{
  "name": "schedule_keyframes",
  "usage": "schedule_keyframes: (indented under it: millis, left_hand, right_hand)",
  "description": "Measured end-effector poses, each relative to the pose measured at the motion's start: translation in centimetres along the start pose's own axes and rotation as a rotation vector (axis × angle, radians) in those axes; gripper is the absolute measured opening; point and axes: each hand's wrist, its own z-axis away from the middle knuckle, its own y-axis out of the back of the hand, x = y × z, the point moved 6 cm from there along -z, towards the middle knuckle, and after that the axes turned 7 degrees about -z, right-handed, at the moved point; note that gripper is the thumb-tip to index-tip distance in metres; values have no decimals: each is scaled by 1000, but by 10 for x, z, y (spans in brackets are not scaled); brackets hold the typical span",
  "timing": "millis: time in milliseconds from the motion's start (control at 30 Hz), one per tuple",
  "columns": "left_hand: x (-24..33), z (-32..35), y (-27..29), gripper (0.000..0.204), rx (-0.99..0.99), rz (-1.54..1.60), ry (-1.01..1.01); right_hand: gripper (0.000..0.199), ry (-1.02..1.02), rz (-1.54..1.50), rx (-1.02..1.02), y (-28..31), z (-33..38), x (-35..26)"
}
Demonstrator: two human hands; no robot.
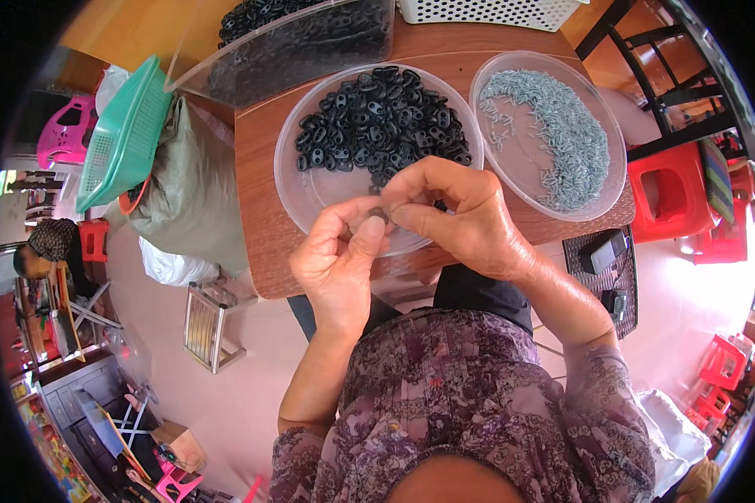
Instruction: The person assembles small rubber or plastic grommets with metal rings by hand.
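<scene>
Close together over the near rim of a round clear plastic tub (304, 198), both my hands are at work. Between thumb and fingers, my left hand (341, 261) pinches a small dark part (378, 214), mostly covered by the fingertips. My right hand (470, 220) has thumb and forefinger pressed together against that part; anything tiny between them is hidden. Heaped in the tub are many small black two-holed plastic pieces (376, 113). To its right, a clear round lid-like tray (512, 159) carries a pile of small silvery metal pins (575, 138).
A large clear bin (302, 63) of more black pieces stands at the far left of the wooden table (264, 243). Behind is a white perforated basket (495, 12). A green basket (126, 138) tops a sack on the left; red stools (667, 197) stand on the right.
</scene>
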Motion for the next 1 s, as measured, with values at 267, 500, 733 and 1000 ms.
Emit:
schedule_keyframes:
  millis: [267,500,733,1000]
  left_hand:
    - [6,3,1,22,38,-124,-85]
    - [10,5,3,18,34,-348,-201]
    - [14,9,3,10,94,-417,-232]
    - [14,9,8,10,107,-413,-283]
  right_hand:
    - [20,-74,5,-27,-2,1,2]
    - [20,-39,38,-19,-5,3,1]
    - [18,72,145,17,-10,4,-1]
    - [16,216,235,17,-17,0,-7]
